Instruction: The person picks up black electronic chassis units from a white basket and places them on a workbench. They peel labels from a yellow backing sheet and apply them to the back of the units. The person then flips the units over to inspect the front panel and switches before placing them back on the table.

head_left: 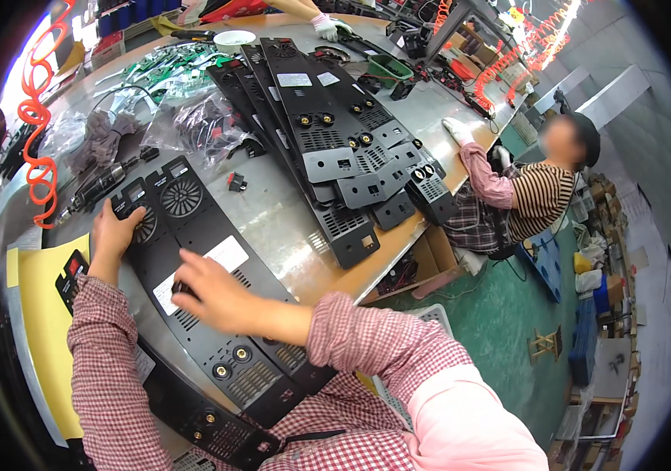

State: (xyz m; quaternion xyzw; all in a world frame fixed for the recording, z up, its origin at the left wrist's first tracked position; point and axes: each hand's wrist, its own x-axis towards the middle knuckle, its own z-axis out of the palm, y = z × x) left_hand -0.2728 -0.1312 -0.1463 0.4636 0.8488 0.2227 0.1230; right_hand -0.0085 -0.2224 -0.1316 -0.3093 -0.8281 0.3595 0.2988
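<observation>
Two long black panels point(222, 228) lie side by side on the metal table in front of me, each with a round fan grille, slots and brass-coloured round fittings. A white label point(227, 255) crosses them. My left hand point(112, 239) is closed at the far end of the left panel, thumb near its fan grille and fingers at its outer edge. Over the label, my right hand point(218, 292) is curled, with a small dark thing at its fingertips that is too unclear to name. Another black panel point(214, 424) lies near my body, partly under my left arm.
Stacked black panels point(308, 102) lie to the right. Beyond are a power driver point(96, 188), clear plastic bags point(194, 129), green circuit boards point(178, 71) and a small black-and-red switch point(237, 182). An orange coiled hose point(33, 118) hangs left. A co-worker point(543, 177) sits at right.
</observation>
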